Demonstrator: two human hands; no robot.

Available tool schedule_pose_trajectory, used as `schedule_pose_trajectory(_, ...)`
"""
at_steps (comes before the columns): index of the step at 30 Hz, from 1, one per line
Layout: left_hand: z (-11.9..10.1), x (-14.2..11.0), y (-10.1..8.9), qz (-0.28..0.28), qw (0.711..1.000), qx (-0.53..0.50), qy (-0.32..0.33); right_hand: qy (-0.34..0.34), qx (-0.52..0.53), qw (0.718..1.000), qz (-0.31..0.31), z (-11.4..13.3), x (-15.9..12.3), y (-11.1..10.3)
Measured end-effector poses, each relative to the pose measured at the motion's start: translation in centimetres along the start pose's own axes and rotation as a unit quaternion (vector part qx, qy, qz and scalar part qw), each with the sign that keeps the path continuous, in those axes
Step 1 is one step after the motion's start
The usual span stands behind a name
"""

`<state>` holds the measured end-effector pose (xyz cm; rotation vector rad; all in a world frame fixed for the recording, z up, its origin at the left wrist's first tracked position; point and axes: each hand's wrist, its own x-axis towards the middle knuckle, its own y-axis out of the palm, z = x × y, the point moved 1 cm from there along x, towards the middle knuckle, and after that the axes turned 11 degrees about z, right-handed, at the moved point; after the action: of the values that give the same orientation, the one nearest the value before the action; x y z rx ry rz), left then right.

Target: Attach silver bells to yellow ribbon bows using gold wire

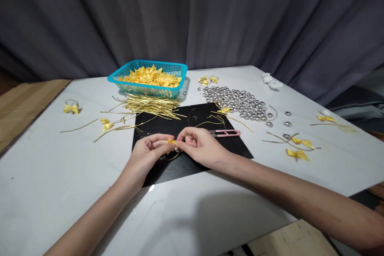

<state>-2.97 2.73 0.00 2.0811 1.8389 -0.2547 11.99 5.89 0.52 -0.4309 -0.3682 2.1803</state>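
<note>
Between my two hands, above the black mat (159, 174), is a small yellow ribbon bow (171, 141) with a silver bell-like bead (177, 149) and a loop of gold cord (171, 157) hanging below. My left hand (151, 146) pinches the bow between thumb and fingertips from the left. From the right, my right hand (199, 144) is closed in a pinch at the bow's other side; its fingertips partly hide what they grip. Pink-handled thread snips (226, 133) lie on the mat just right of my right hand.
A blue basket (147, 85) of yellow bows stands at the back, with a pile of gold cords (151, 105) before it. Many silver beads (235, 102) lie right of centre. Loose bows (297, 154) and a finished-looking loop (71, 107) lie on the white table (60, 168).
</note>
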Motion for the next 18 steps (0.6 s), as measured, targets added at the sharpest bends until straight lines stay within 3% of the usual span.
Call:
schedule_pose_trajectory(6, -0.04, -0.12, 0.08, -0.008, 1.0, -0.005, 0.015, 0.0, 0.006, 0.999, 0.032, -0.22, 0.05, -0.12)
schedule_pose_trajectory(11, -0.11, -0.07, -0.04, -0.019, 0.999, -0.003, 0.034, 0.02, 0.024, 0.999, 0.007, 0.02, 0.06, -0.53)
schedule_pose_trajectory(15, -0.12, 0.15, -0.21, -0.017, 0.999, 0.002, 0.043, 0.042, 0.03, 0.996, 0.068, 0.37, 0.08, -0.76)
schedule_pose_trajectory(18, -0.14, 0.28, -0.27, -0.013, 0.999, 0.011, 0.039, 0.024, 0.025, 0.997, 0.07, 0.26, 0.15, -0.73)
